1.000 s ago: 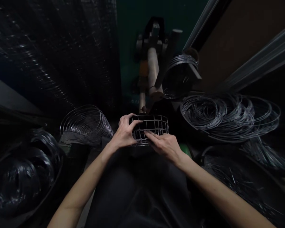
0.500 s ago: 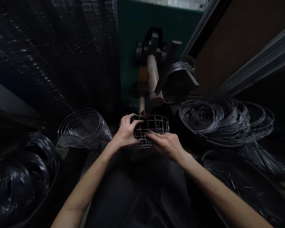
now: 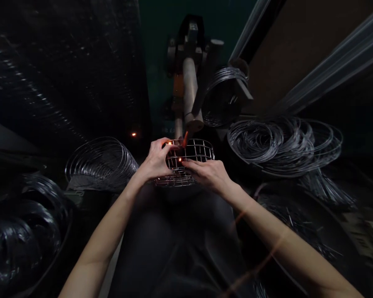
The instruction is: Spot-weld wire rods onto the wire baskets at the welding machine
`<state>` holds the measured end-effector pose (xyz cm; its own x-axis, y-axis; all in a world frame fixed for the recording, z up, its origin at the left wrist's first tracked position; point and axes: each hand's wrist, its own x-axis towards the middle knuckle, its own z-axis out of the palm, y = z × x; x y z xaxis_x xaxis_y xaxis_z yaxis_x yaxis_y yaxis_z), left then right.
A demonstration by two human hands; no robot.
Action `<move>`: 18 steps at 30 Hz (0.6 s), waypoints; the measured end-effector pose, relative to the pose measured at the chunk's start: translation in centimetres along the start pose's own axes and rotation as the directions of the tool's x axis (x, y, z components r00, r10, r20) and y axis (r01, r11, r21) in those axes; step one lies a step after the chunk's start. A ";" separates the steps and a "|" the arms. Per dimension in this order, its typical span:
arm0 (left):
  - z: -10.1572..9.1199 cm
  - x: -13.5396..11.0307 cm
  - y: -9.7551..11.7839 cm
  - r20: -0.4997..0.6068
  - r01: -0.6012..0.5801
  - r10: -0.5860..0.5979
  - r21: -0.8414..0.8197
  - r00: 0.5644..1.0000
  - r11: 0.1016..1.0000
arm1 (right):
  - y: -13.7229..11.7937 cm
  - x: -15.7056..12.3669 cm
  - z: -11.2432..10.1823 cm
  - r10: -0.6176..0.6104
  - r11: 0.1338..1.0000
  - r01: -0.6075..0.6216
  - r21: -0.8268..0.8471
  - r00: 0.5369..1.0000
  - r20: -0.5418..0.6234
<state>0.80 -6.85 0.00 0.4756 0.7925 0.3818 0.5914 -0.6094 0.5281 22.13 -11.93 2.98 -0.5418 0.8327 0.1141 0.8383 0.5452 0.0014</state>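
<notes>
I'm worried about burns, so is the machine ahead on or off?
The machine seems on: orange sparks glow at the wire basket, near the left hand and right hand.

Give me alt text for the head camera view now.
In dim light, a person's left hand and right hand hold a wire basket at a machine, amid glowing orange sparks. Wire coils lie on both sides.
</notes>
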 end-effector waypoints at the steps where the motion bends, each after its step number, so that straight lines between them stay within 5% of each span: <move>1: -0.1 0.1 0.0 0.010 0.012 -0.012 -0.003 1.000 1.000 | 0.0 0.0 -0.1 0.005 1.000 -0.005 0.012 1.000 0.007; 11: -0.5 2.8 -1.5 0.071 0.090 -0.089 -0.010 0.993 0.996 | 1.0 2.3 0.3 0.098 0.995 -0.095 0.032 0.989 -0.107; 18: -0.6 3.0 -1.5 0.060 0.062 -0.062 0.012 0.996 0.998 | 1.1 0.6 1.0 0.202 0.979 -0.198 0.042 0.941 -0.273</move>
<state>0.94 -3.58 0.79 0.4762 0.8259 0.3019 0.6275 -0.5596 0.5414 22.66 -10.79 2.07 -0.3237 0.8670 0.3789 0.9257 0.3730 -0.0626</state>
